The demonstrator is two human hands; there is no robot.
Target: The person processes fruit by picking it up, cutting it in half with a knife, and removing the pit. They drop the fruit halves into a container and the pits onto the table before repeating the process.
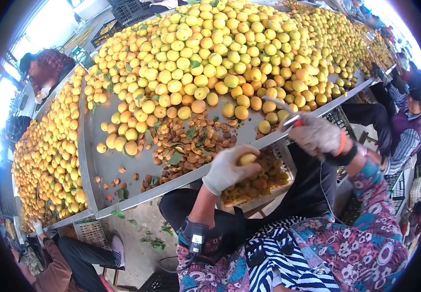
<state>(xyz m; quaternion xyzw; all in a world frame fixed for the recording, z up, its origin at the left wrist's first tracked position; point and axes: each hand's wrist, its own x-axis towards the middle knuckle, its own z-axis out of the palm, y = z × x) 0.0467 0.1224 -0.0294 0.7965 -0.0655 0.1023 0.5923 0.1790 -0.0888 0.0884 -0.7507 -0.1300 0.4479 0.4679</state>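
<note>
My left hand (230, 170), in a white glove, is closed around a yellow apricot (247, 159) just over the near rim of the metal table (137, 200). My right hand (315, 135), in a soiled glove, grips a metal hand tool (288, 121) with some red at its handle; its jaws or blades are too blurred to name. Below my hands, between my knees, stands a crate (288, 168) of opened apricot pieces (256, 185). On the table beyond my left hand lies a heap of brown pits (191, 146) mixed with green leaves.
A large pile of whole apricots (210, 53) covers the far table, and another (50, 155) lies left of the metal divider (86, 160). Co-workers sit at the left (50, 263), far left (50, 70) and right (410, 117). A thin cable (323, 187) hangs by my right arm.
</note>
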